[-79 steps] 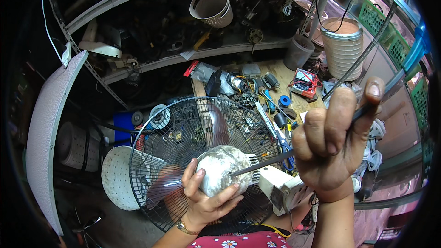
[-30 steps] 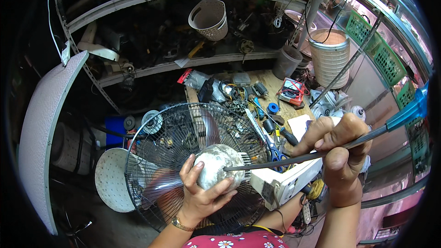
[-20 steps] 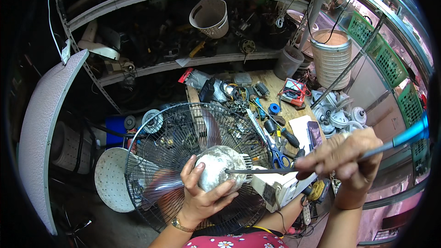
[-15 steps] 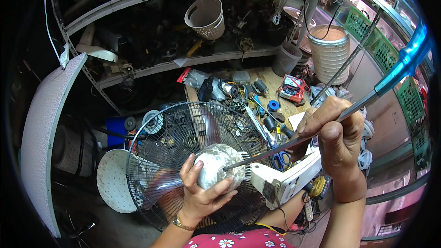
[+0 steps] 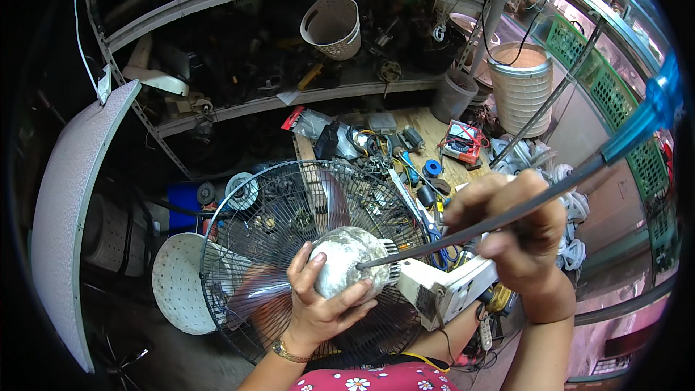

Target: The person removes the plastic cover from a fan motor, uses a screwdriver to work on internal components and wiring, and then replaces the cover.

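Observation:
A dirty white rounded motor cover (image 5: 339, 255) forms the back of an electric fan with a black wire cage (image 5: 239, 275). My left hand (image 5: 313, 303) grips this cover from the near side, fingers and thumb spread around it. A long screwdriver (image 5: 463, 233) with a translucent blue handle slants down from the upper right, its tip at a hole in the cover. Around the shaft, my right hand (image 5: 525, 228) is slightly blurred, its fingers bent and loosely curled. The fan's white neck (image 5: 452, 286) lies below the shaft.
Wires, tools and a red-and-white meter (image 5: 461, 140) crowd the wooden bench. Blue-handled scissors (image 5: 443, 252) lie beside the fan neck. Behind stand a ribbed white bucket (image 5: 523, 98) and shelving with a hanging basket (image 5: 333, 32). A pale curved panel (image 5: 76, 210) stands at left.
My right hand has shifted and its fingers have loosened and rolled around the screwdriver shaft. The handle has dropped slightly. My left hand keeps its hold on the motor cover.

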`<action>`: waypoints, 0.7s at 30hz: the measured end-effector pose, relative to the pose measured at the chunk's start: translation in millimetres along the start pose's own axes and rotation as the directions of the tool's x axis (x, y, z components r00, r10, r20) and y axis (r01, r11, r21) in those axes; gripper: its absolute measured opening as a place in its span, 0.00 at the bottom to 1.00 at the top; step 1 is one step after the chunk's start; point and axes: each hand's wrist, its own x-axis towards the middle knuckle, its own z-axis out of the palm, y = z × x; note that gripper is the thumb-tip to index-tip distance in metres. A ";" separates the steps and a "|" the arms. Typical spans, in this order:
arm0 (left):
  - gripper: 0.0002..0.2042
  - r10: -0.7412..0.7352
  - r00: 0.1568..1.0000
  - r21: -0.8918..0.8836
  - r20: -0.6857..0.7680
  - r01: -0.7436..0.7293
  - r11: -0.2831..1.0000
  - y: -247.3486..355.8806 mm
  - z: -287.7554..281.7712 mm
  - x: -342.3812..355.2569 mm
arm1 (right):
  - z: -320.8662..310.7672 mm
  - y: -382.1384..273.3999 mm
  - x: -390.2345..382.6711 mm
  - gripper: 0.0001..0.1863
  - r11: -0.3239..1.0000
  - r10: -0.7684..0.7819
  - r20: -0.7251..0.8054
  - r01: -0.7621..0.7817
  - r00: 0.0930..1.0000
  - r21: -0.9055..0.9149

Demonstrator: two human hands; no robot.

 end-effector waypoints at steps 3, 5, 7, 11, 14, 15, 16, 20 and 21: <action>0.25 0.010 1.000 -0.005 -0.007 -0.010 1.000 -0.5 0.0 -1.3 | 1.2 -10.7 2.8 0.26 0.999 0.029 -0.142 -0.026 0.989 0.023; 0.25 -0.003 1.000 0.008 -0.006 0.003 1.000 -1.6 -0.7 -1.6 | 4.8 -15.7 8.1 0.34 1.000 0.017 -0.201 -0.021 0.979 -0.019; 0.25 -0.005 1.000 0.006 -0.012 0.006 1.000 -1.8 -0.5 -1.6 | 6.9 -18.1 11.9 0.35 0.996 0.068 -0.172 -0.057 0.983 0.068; 0.25 0.006 1.000 -0.004 -0.015 -0.007 1.000 -2.6 0.4 -3.0 | -0.2 -17.3 17.7 0.32 0.974 0.128 -0.116 -0.102 0.985 0.203; 0.23 0.010 1.000 0.003 -0.020 -0.010 1.000 -0.1 0.7 0.0 | -6.9 -19.1 21.9 0.29 0.980 0.072 -0.115 -0.048 0.991 0.195; 0.23 0.005 1.000 0.017 -0.022 -0.005 1.000 0.2 -0.6 1.7 | -11.1 -17.6 22.7 0.27 0.981 0.064 -0.106 -0.043 0.992 0.188; 0.23 0.001 1.000 0.020 -0.020 0.000 1.000 0.0 -1.1 2.0 | -15.3 -15.9 23.3 0.25 0.983 0.056 -0.097 -0.037 0.994 0.181; 0.23 0.000 1.000 0.008 -0.015 0.000 1.000 -1.1 -1.4 1.3 | -22.1 -16.7 21.4 0.18 0.995 -0.018 -0.095 0.026 0.995 0.093; 0.23 -0.001 1.000 0.006 -0.014 0.002 1.000 -1.3 -1.4 0.9 | -21.8 -17.7 20.8 0.17 0.997 -0.032 -0.105 0.040 0.994 0.073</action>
